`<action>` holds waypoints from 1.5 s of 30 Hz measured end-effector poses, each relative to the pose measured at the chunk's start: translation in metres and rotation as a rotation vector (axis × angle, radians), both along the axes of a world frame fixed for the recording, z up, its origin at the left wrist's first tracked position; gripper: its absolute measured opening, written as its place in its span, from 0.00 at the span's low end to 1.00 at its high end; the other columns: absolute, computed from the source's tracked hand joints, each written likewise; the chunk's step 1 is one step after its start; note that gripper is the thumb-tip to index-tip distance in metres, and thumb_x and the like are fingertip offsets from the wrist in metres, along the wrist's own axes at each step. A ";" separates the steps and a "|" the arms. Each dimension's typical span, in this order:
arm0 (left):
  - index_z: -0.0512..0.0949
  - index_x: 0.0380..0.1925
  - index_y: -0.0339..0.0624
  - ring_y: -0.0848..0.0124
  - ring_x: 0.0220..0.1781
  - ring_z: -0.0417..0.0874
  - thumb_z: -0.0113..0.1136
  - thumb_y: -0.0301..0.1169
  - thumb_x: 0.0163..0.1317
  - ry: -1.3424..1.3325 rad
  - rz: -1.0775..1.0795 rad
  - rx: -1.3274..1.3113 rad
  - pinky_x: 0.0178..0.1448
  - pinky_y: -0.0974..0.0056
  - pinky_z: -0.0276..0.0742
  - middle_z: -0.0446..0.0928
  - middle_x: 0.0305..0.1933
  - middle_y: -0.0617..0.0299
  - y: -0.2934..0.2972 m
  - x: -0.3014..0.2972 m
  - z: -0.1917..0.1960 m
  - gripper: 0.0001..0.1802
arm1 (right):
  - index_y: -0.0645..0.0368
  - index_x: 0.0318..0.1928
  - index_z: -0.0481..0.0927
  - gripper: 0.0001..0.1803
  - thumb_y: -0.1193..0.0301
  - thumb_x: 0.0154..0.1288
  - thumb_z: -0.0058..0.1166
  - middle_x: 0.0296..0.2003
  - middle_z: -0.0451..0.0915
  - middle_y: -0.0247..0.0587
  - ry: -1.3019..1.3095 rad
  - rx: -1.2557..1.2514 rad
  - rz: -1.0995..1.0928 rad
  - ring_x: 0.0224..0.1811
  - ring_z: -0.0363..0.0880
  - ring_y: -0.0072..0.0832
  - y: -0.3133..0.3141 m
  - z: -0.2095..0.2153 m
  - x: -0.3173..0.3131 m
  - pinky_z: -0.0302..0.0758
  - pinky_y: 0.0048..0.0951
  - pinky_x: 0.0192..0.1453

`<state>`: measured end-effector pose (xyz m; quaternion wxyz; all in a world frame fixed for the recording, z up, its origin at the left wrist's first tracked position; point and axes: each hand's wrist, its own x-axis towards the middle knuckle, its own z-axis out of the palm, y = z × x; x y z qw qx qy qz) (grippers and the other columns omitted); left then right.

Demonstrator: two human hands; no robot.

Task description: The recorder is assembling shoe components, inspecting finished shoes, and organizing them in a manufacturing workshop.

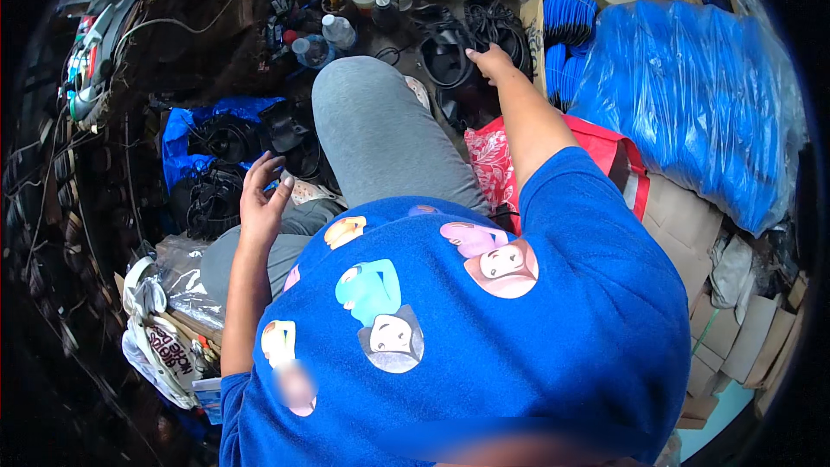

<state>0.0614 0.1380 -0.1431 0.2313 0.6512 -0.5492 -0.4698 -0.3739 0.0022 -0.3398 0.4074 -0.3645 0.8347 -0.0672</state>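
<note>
My left hand [263,194] is raised over my bent left leg, fingers apart and nothing in them. Beside it, a blue plastic bag [176,140] lies around black looped, strap-like pieces [226,137]. My right arm stretches far forward. At its end my right hand [493,63] is at the edge of a pile of black looped pieces [447,58], one finger stretched out toward them. Its other fingers are partly hidden, and I see no piece held in it. Whether the fingertip touches the pile, I cannot tell.
Several bottles [339,32] stand beyond my knee. To the right lie a plastic-wrapped blue bundle [683,95], stacked blue pieces [568,22], a red and white bag [492,162] and flattened cardboard [680,218]. Cords and clutter [130,60] fill the left side, near clear plastic [192,281].
</note>
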 end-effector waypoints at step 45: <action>0.76 0.47 0.40 0.53 0.59 0.70 0.46 0.57 0.55 -0.963 -0.819 0.416 0.61 0.57 0.63 0.73 0.51 0.42 -0.106 0.062 -0.107 0.33 | 0.56 0.52 0.75 0.30 0.62 0.46 0.64 0.60 0.65 0.45 -0.323 -0.009 0.452 0.64 0.60 0.38 0.345 0.272 -0.116 0.56 0.35 0.66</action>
